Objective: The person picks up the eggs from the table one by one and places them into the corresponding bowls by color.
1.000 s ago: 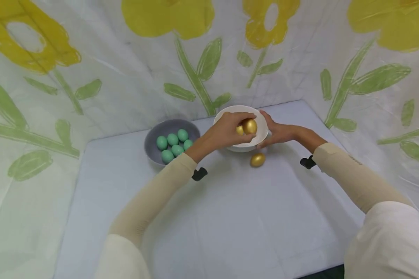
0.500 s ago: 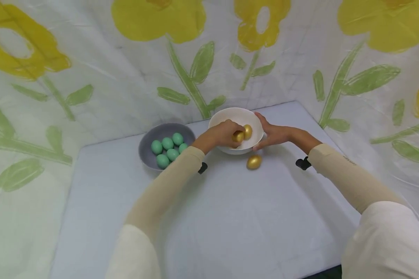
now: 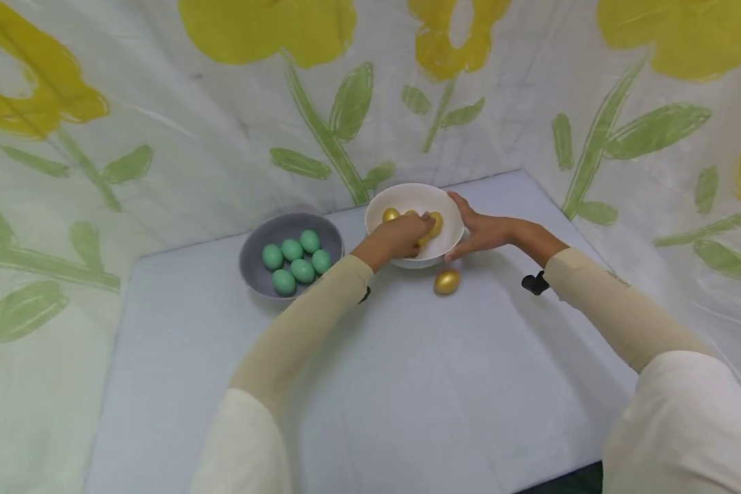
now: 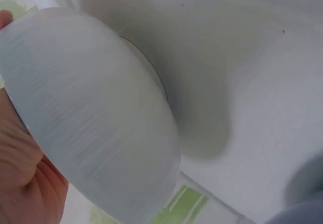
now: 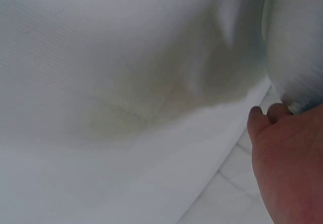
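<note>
A white bowl [image 3: 378, 199] stands at the back of the table with several gold eggs [image 3: 391, 214] in it. My left hand [image 3: 396, 239] reaches over its near left rim, thumb and fingers about a gold egg [image 3: 425, 239] low inside; the hand hides part of the eggs. From the right side my right hand [image 3: 486, 232] holds the bowl, fingers round the far side and thumb at the near side. One more gold egg [image 3: 447, 282] lies on the table just in front. In the left wrist view the outer wall of the bowl [image 4: 96, 113] fills the left half.
To the left of the white bowl a grey bowl [image 3: 250, 264] holds several green eggs [image 3: 293, 250]. Both bowls stand on a white-covered table [image 3: 395, 384]. Behind it hangs a flower-printed curtain [image 3: 222, 130].
My left hand has lowered a gold egg from above into the white bowl and reaches deeper inside. More gold eggs show in the bowl. My right hand stays on its side.
</note>
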The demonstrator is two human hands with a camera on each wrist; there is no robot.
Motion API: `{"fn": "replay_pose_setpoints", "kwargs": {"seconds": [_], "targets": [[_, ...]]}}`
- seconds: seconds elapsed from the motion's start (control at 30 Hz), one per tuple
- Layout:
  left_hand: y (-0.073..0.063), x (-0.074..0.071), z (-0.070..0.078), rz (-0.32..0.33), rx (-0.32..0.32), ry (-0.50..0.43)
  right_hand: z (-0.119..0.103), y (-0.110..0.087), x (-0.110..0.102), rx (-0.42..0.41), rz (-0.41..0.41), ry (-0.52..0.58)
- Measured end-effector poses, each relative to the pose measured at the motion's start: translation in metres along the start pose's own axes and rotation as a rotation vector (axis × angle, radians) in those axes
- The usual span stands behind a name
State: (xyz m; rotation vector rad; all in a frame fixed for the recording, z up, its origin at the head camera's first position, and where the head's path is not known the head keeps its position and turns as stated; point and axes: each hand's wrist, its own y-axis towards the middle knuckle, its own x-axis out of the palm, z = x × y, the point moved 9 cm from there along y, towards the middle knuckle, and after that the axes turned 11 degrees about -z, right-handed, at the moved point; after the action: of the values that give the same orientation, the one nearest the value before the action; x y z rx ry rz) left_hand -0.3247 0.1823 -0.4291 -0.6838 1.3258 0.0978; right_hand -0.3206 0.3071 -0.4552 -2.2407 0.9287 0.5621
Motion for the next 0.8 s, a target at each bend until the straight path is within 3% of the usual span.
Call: {"fn": "replay_pose_setpoints", "kwargs": {"seconds": [0.23,0.57,0.63,0.7,0.8], "targets": [[0.003,0.003,-0.004,-0.068,-0.082,0.006,0.0,-0.002,-0.003,0.002,0.001,0.03],[0.002,0.002,-0.007,-0.045,-0.047,-0.079,0.0,-0.003,-0.002,0.005,-0.003,0.028],[-0.003,0.0,-0.006,-0.008,-0.025,-0.128,0.0,-0.003,0.001,0.003,-0.012,0.034],[-0.011,-0.007,-0.002,0.079,0.041,-0.181,-0.001,-0.002,0.003,-0.006,-0.018,0.035],[-0.036,-0.023,0.011,0.297,0.239,-0.32,-0.004,-0.001,0.002,-0.021,-0.019,0.031]]}}
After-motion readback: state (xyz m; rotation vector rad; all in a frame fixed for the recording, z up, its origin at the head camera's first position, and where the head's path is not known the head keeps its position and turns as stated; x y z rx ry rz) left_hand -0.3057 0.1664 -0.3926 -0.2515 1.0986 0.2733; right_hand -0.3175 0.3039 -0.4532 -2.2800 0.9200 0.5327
